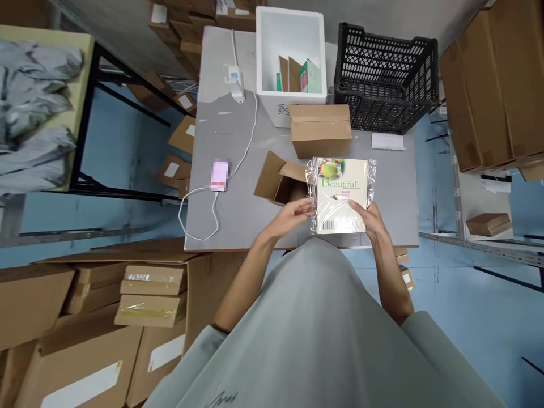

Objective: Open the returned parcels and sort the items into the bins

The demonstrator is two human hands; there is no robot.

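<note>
Both my hands hold a cream packet [342,192] wrapped in clear plastic, printed with "Beautiful" and a green fruit picture. My left hand [293,216] grips its left edge, fingers curled onto the wrap. My right hand [370,218] clasps its lower right corner. The packet hangs just above the near edge of the grey table [221,124]. An open small cardboard box [280,178] lies on its side right beside my left hand.
A closed cardboard box [321,130], a white foam box [291,51] with packets inside and a black plastic crate [385,76] stand at the back. A phone [221,173] on a white cable and a paper slip [387,141] lie on the table. Cartons are stacked left and right.
</note>
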